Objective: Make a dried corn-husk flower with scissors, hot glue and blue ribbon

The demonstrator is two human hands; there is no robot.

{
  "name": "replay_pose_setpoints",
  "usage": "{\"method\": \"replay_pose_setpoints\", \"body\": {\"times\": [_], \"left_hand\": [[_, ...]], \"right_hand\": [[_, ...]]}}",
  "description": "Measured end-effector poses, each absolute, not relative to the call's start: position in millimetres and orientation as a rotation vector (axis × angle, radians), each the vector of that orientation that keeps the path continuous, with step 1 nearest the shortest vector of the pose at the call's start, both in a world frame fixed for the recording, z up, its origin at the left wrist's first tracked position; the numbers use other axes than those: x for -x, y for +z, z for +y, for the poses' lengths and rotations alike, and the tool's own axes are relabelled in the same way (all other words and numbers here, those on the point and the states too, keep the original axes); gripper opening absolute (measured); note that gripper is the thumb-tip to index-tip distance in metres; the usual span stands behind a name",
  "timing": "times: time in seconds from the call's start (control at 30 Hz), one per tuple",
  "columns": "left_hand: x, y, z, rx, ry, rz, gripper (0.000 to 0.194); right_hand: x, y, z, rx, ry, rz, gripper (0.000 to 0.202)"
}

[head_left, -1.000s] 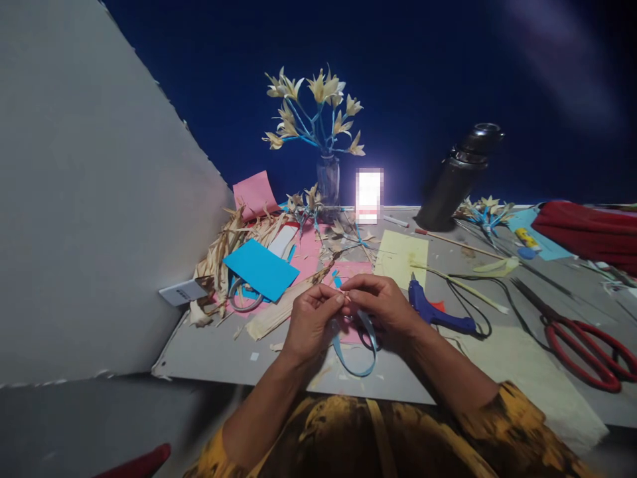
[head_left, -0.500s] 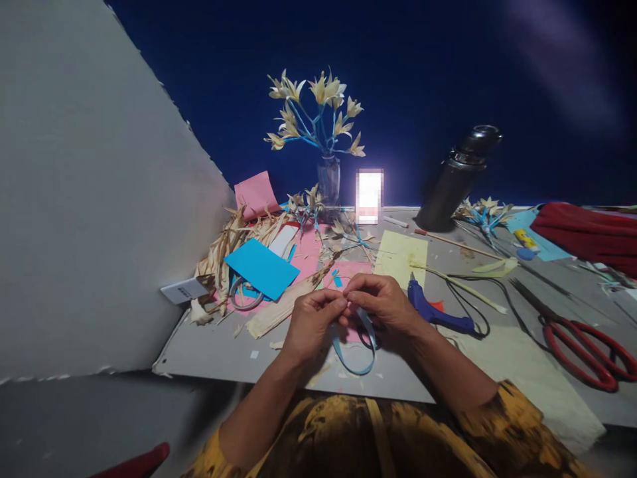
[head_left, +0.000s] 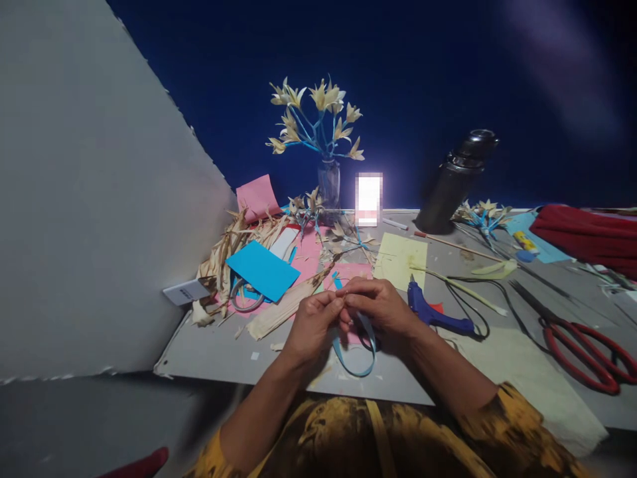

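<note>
My left hand (head_left: 314,325) and my right hand (head_left: 381,307) meet over the near edge of the table, fingertips pressed together. Between them they pinch a narrow light blue strip (head_left: 352,373), which hangs below in a loop. Whether it is ribbon or paper I cannot tell. Its pinched end is hidden by my fingers. Under and behind my hands lies pink paper (head_left: 361,270) with small blue scraps. A blue glue gun (head_left: 438,315) rests just right of my right hand. Dried husk pieces (head_left: 279,313) lie beyond my left hand.
Large red-handled scissors (head_left: 580,345) lie at right. A glass vase (head_left: 328,186) of husk flowers stands at the back, with a dark flask (head_left: 450,182) farther right. Blue paper (head_left: 263,269) covers part of the husk pile. A grey panel (head_left: 99,199) rises at left.
My fingertips shift slightly against each other while keeping the strip pinched. The loop hangs almost unchanged, and the whole view has moved a little.
</note>
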State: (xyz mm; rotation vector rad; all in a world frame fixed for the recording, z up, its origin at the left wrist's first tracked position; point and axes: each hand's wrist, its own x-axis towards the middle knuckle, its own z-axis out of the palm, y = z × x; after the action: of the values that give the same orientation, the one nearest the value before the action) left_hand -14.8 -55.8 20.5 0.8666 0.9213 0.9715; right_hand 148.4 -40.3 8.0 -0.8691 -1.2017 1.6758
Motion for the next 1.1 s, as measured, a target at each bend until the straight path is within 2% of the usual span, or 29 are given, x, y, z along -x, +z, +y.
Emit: {"method": "replay_pose_setpoints", "body": {"times": [0.3, 0.57, 0.7, 0.8, 0.97, 1.1], "left_hand": [[14, 26, -59, -1.128, 0.937, 1.051, 0.027], [11, 27, -59, -1.254, 0.99, 1.138, 0.017], [8, 28, -54, -1.24, 1.016, 1.221, 0.009], [7, 26, -50, -1.25, 1.096, 1.274, 0.01], [8, 13, -44, -0.924, 1.035, 0.982, 0.021], [12, 4, -42, -0.771, 0.932, 0.749, 0.032]], "right_hand": [[-149, 4, -38, 0.945, 1.491, -1.199, 0.023], [-143, 2, -39, 0.963, 1.442, -1.105, 0.027], [-142, -1, -39, 1.032, 1.305, -1.125, 0.027], [-140, -2, -39, 1.061, 1.248, -1.114, 0.028], [-140, -1, -39, 0.971, 1.441, -1.034, 0.026], [-141, -3, -39, 0.84, 1.719, -0.966, 0.037]]}}
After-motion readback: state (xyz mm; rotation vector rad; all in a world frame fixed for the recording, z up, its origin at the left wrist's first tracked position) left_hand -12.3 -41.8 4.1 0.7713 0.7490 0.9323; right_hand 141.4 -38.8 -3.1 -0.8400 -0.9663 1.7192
